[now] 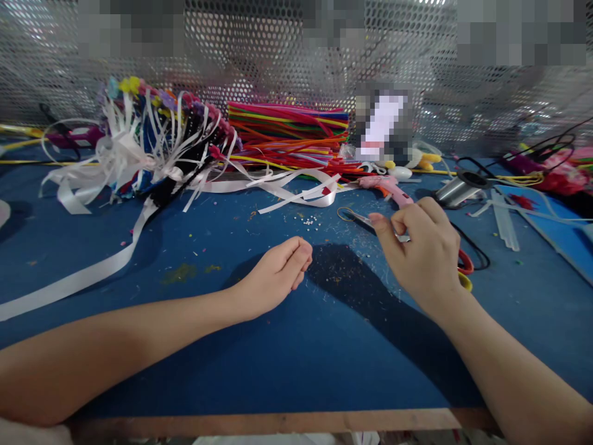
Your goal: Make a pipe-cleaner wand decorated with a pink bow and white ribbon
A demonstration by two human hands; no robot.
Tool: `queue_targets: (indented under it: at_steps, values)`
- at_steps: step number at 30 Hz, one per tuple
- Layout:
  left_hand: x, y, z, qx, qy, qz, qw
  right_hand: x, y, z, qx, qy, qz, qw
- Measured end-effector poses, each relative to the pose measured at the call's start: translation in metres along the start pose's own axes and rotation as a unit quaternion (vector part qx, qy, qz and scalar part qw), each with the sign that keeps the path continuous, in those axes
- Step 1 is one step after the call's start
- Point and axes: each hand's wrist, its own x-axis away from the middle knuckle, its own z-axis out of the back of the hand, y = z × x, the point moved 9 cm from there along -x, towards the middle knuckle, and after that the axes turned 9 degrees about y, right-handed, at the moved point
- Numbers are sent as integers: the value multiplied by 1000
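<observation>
My left hand (280, 272) rests low over the blue table (278, 364), its fingers curled and pressed together. Whatever they hold, if anything, is hidden. Raised a little to the right, my right hand (424, 253) pinches slim silver tweezers (370, 220) that point left. Their tip lies near a thin gold-coloured loop (344, 214); I cannot tell whether they touch. Small white beads (306, 221) are scattered between and beyond my hands. Behind my right hand is a pink glue gun (389, 186), partly covered. Scissors with red and yellow handles (466, 262) show beside that wrist.
At the back left lies a bundle of white-ribboned, flowered pieces (162, 142). Colourful pipe cleaners (287, 133) are stacked beside it. A wire spool (463, 187) and clear glue sticks (504, 219) lie right. A perforated metal panel (259, 55) stands behind the table.
</observation>
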Motion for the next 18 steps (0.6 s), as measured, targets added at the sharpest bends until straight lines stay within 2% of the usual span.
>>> queue_targets:
  at_steps: [7, 10, 11, 13, 16, 18]
  values:
    - [0, -7, 4, 34, 27, 22, 999, 0, -21, -3, -142, -52, 36, 988]
    - [4, 8, 11, -27, 60, -67, 996, 6, -33, -3, -256, -84, 29, 963]
    - [6, 15, 9, -48, 49, -102, 992, 8, -36, -4, -290, -93, 21, 952]
    - [11, 24, -2, -53, -20, -141, 988, 12, -41, -7, -338, -113, 2, 934]
    - [18, 20, -21, 5, -137, -102, 985, 19, -45, -14, -368, -144, -23, 918]
    - [17, 14, -25, 12, -156, -71, 985, 21, -44, -18, -368, -152, -43, 916]
